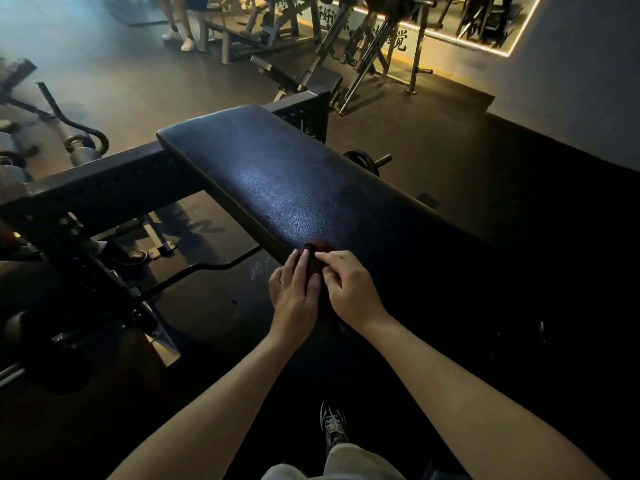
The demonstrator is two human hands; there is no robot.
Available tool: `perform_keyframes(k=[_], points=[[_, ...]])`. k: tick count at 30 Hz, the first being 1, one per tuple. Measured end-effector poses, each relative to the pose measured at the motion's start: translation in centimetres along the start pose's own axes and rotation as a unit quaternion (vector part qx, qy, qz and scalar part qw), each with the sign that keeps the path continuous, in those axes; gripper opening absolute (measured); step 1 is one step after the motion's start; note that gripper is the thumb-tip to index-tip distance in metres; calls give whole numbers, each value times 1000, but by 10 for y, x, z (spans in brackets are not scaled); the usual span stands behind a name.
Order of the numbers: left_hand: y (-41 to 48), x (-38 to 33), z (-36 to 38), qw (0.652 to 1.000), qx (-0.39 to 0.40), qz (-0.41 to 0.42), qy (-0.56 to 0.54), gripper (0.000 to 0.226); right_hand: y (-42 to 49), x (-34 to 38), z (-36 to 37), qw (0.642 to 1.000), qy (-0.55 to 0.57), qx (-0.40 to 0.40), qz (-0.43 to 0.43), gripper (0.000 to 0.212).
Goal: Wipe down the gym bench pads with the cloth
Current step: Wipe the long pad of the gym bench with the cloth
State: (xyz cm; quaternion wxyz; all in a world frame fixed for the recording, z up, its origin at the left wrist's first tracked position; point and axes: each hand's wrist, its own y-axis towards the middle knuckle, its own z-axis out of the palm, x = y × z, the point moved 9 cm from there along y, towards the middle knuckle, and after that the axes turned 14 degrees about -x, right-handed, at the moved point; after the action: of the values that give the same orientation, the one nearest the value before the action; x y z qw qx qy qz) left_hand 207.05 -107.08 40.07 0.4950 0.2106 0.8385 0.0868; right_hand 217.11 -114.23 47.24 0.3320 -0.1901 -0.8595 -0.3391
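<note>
Two hands meet at the near edge of the padded surface (pixel 294 174), and between them you have the cloth (pixel 317 248), a dark reddish bundle that is hard to make out in the dim light. Your left hand (pixel 294 292) lies along the cloth's left side with its fingers nearly straight, so its grip is open and flat against the fabric; the thumb is hidden. Your right hand (pixel 350 289) has a closed grip, its curled fingers and thumb pinching the cloth from the right. The top of the cloth pokes out just beyond your fingertips and touches the black pad close to its near left edge; the rest runs down between your palms into shadow.

The padded surface stretches away from you on a slant, with a pale sheen across its middle. A black steel frame beam (pixel 104 181) passes under its far left end. A bent curl bar (pixel 207 268) lies on the floor to the left of your hands, and a weight plate (pixel 360 161) sits just beyond the pad's right edge. Your shoe (pixel 333 427) shows below, between your forearms. Another person's legs (pixel 180 26) stand far off at the top left.
</note>
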Motion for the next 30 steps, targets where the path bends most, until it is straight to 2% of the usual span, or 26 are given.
perform_keyframes(k=[2,4,7,12,16,19,21,22,26,30], points=[[-2,-8,5,999,-1,29,43,62,-6,-14,-13,997,-74,-17,-15,31],[1,-14,6,999,-16,25,31,62,-12,-27,-22,995,-96,-24,5,31],[2,-13,13,1000,-15,-4,3,59,-23,-28,-26,993,-114,-3,-15,31],[-31,-34,15,1000,-28,8,-6,51,-43,-41,-67,977,-208,-45,-13,31],[-84,-65,24,999,5,30,-33,50,-65,-50,-82,980,-192,-37,-25,28],[-83,-63,19,997,-36,51,46,49,-66,-52,-83,985,-168,-34,-20,27],[-71,-51,15,991,-59,12,121,46,-67,-52,-83,987,-161,-16,-25,27],[-69,-48,16,991,-58,-11,123,45,-68,-50,-83,987,-156,-4,-38,28],[-84,-63,28,992,-77,-98,-33,39,-75,-53,-99,988,-141,23,-55,29],[-115,-84,30,992,-91,-83,-41,35,-86,-67,-127,990,-140,10,-28,30]])
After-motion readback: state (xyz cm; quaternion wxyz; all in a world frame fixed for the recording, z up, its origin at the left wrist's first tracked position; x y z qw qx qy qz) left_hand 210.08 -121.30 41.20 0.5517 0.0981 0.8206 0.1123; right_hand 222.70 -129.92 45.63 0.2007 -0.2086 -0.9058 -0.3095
